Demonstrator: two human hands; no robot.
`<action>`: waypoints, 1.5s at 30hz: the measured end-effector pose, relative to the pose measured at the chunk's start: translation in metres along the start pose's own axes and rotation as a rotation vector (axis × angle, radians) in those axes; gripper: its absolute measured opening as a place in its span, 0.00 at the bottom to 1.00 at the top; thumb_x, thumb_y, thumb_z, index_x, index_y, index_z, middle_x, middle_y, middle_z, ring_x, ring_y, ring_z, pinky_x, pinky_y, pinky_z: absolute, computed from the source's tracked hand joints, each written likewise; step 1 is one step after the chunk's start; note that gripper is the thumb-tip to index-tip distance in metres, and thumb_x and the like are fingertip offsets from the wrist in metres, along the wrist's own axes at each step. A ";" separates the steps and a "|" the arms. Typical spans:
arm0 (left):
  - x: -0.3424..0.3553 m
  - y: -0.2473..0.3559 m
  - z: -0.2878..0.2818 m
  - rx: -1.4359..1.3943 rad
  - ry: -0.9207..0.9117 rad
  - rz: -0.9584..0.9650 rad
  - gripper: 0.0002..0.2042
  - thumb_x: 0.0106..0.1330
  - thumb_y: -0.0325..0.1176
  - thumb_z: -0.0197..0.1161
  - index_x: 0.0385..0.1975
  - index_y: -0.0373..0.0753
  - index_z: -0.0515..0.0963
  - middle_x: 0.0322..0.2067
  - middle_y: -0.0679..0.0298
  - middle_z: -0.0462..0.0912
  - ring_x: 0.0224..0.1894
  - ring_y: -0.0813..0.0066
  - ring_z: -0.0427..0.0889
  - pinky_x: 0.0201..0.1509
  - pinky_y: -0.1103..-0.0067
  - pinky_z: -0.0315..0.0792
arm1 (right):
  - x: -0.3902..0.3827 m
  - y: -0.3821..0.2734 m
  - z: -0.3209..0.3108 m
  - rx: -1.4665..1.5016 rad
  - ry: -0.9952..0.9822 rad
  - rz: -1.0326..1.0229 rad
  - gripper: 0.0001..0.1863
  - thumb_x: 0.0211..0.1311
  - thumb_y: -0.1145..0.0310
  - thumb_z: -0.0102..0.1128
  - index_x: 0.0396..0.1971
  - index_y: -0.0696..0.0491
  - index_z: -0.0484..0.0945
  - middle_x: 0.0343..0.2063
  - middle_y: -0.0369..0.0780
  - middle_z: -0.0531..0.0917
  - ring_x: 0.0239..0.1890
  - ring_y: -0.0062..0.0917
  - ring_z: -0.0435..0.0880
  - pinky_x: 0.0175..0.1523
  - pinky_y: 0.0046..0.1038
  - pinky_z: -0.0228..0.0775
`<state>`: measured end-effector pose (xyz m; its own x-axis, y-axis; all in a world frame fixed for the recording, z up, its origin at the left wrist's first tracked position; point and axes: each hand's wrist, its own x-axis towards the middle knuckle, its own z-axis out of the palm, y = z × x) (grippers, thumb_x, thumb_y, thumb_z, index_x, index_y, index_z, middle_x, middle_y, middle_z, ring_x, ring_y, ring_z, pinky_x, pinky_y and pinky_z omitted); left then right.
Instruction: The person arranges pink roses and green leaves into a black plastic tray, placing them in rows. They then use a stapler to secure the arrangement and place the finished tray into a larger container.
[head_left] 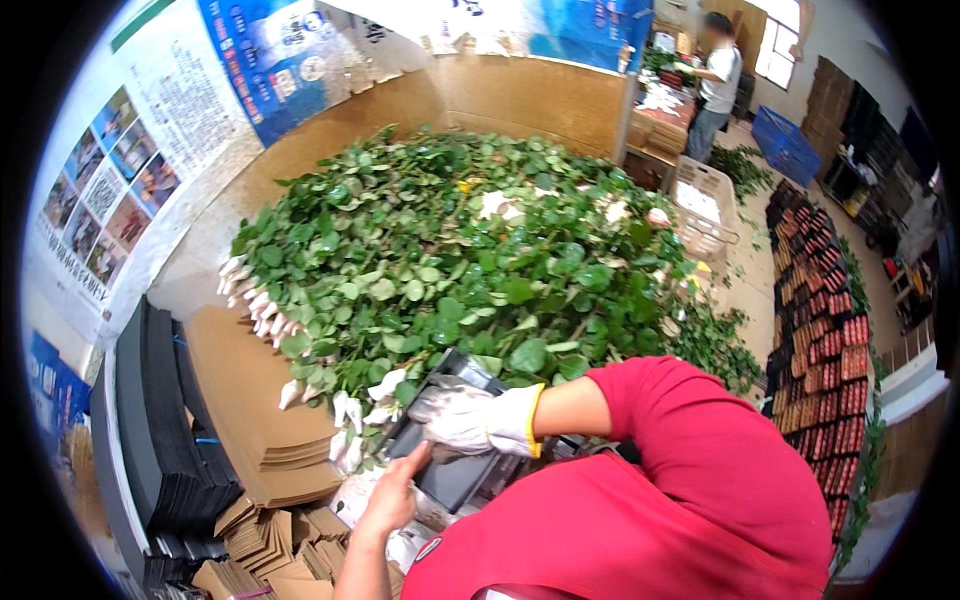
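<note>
Red sleeve [700, 450] fills the lower right of the view and hides much of the work area beneath it; check your line of sight before acting. Your right hand [470, 418] wears a white glove and is closed around the upper edge of a dark grey flat sheet [455, 470], which looks like a wrapping sleeve, though its exact kind cannot be told. Your left hand [392, 497] is bare, fingers curled, with the fingertips pressed on the lower left corner of the same sheet. The sheet lies at the near edge of the tabletop [215, 350], just below a large heap of leafy rose stems [450, 260], whose paper-wrapped white buds [255, 295] project toward the left.

Probable faults from this position:

1. Thorn contact. Your left hand has no glove and works just beside the stems; a slip toward the heap would likely scratch it.
2. Sheet creasing. Both hands bear on opposite edges; uneven pull would probably fold or tear it.
3. Bud damage. Wrapped buds [360, 410] lie touching or just beside the sheet; dragging it could crush them.
4. Stack disturbance. Brown cardboard sheets [270, 420] are stacked near your left elbow; a sideways sweep could slide them off.

A second person [716, 75] works well apart at a far bench.
</note>
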<state>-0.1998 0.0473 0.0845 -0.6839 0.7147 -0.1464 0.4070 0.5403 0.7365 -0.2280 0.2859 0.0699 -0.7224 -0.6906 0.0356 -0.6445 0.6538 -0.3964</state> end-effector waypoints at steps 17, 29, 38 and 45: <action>0.032 0.025 0.083 0.247 0.681 -0.290 0.20 0.58 0.45 0.69 0.53 0.64 0.81 0.52 0.67 0.71 0.52 0.63 0.67 0.60 0.66 0.61 | -0.094 0.074 -0.124 -0.831 0.041 0.712 0.21 0.49 0.60 0.69 0.44 0.52 0.82 0.48 0.49 0.78 0.54 0.46 0.75 0.57 0.45 0.69; -0.001 -0.013 0.096 -0.312 1.260 -0.250 0.09 0.60 0.20 0.55 0.37 0.34 0.82 0.39 0.53 0.83 0.44 0.57 0.81 0.50 0.71 0.74 | -0.003 -0.037 -0.008 -0.047 0.059 -0.072 0.41 0.42 0.48 0.72 0.58 0.48 0.71 0.62 0.45 0.70 0.67 0.44 0.64 0.72 0.58 0.44; -0.083 -0.037 0.219 0.301 1.037 -1.029 0.14 0.62 0.27 0.58 0.48 0.36 0.76 0.52 0.51 0.75 0.53 0.54 0.73 0.58 0.65 0.68 | 0.006 -0.028 0.006 -0.048 0.213 -0.222 0.15 0.49 0.61 0.68 0.33 0.52 0.76 0.51 0.48 0.77 0.53 0.49 0.73 0.60 0.47 0.62; -0.108 -0.016 0.205 0.445 0.476 -0.970 0.31 0.62 0.44 0.64 0.67 0.50 0.67 0.68 0.54 0.63 0.67 0.54 0.63 0.69 0.60 0.57 | 0.006 -0.027 0.001 -0.033 0.231 -0.237 0.15 0.49 0.62 0.67 0.32 0.53 0.74 0.49 0.47 0.78 0.51 0.48 0.74 0.58 0.45 0.63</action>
<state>-0.0082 0.0526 -0.0466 -0.9441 -0.2703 -0.1889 -0.2986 0.9438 0.1419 -0.2147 0.2631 0.0798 -0.5864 -0.7391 0.3316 -0.8066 0.4952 -0.3226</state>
